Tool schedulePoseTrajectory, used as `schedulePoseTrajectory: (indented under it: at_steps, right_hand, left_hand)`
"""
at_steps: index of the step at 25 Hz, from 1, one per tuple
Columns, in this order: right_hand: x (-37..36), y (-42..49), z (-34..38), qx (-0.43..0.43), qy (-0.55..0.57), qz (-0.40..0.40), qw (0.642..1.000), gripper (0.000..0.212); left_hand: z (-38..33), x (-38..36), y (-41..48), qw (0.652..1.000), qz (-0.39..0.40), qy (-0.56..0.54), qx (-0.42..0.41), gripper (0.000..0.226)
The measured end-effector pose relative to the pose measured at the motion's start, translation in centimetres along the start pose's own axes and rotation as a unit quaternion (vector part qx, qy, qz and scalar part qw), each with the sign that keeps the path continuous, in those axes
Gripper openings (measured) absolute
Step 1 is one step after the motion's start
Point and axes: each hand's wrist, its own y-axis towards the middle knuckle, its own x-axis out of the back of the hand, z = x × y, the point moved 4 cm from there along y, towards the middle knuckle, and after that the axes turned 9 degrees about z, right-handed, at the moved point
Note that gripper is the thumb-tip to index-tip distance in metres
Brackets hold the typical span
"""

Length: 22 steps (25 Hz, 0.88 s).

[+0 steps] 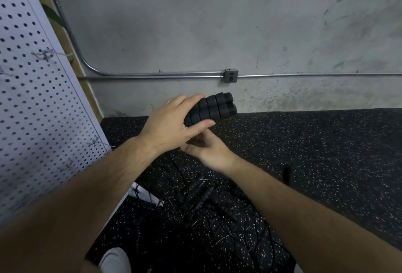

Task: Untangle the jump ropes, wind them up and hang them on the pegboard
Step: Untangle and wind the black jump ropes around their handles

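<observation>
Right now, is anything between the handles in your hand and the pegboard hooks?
Nothing visible. The left hand grips the two handles in open air, and the pegboard with its hooks stands just to the left. The rope pile lies on the floor below; whether the handles' cord runs into it is hidden.

1 wide-angle head-worn view, forward and down, near the pegboard [32, 98], toward floor [304, 153] and wall [217, 22]
</observation>
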Motion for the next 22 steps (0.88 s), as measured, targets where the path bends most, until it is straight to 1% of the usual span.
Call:
schedulePoseTrajectory:
  at_steps: [1, 2, 5, 7, 9, 11, 14, 16, 18, 19, 22]
  right_hand:
    - [-1.8, 0.9, 0.5, 0.015, 0.012, 0.04, 0.999, 0.049]
    - [-3.2, 1.8, 0.8, 0.03, 0.024, 0.061, 0.997, 0.042]
    - [-5.6, 3.2, 1.6, 0.046, 0.041, 0.08, 0.995, 0.011]
    - [-5.7, 3.4, 1.4, 0.039, 0.045, 0.085, 0.995, 0.022]
    - [-4.8, 3.3, 1.3, 0.029, 0.047, 0.084, 0.995, 0.024]
    - [-3.2, 2.9, 1.3, 0.02, 0.0, 0.082, 0.996, 0.026]
    - [0.2, 1.6, 1.1, -0.016, -0.05, 0.08, 0.995, 0.028]
    - [2.2, 0.7, 1.4, -0.038, -0.02, 0.075, 0.996, 0.027]
    - [3.8, -0.1, 1.6, -0.069, -0.009, 0.056, 0.996, 0.028]
    - [4.2, -0.5, 1.6, -0.084, -0.004, 0.044, 0.995, 0.029]
    - [4.8, -1.7, 1.9, -0.104, 0.083, 0.004, 0.991, 0.021]
  left_hand:
    - [-0.1, 0.1, 0.1, 1.0, -0.002, -0.02, 0.002, 0.078]
    - [-0.1, 0.2, 0.1, 0.999, -0.003, -0.043, 0.002, 0.078]
    - [0.4, 0.7, -0.2, 0.995, -0.004, -0.099, 0.003, 0.077]
    - [1.6, 1.3, -0.5, 0.993, -0.006, -0.115, 0.008, 0.072]
    - [3.1, 1.8, -1.1, 0.993, -0.002, -0.12, 0.018, 0.069]
    - [4.6, 2.2, -1.7, 0.994, 0.016, -0.105, 0.028, 0.071]
    - [5.5, 2.6, -2.3, 0.994, 0.039, -0.097, 0.012, 0.076]
    - [5.5, 2.5, -2.7, 0.996, 0.064, -0.066, 0.004, 0.079]
    - [5.1, 2.1, -3.0, 0.996, 0.092, -0.006, -0.004, 0.082]
    - [4.9, 1.9, -3.0, 0.995, 0.095, 0.024, -0.015, 0.083]
    - [4.6, 1.2, -3.1, 0.987, 0.088, 0.119, -0.06, 0.087]
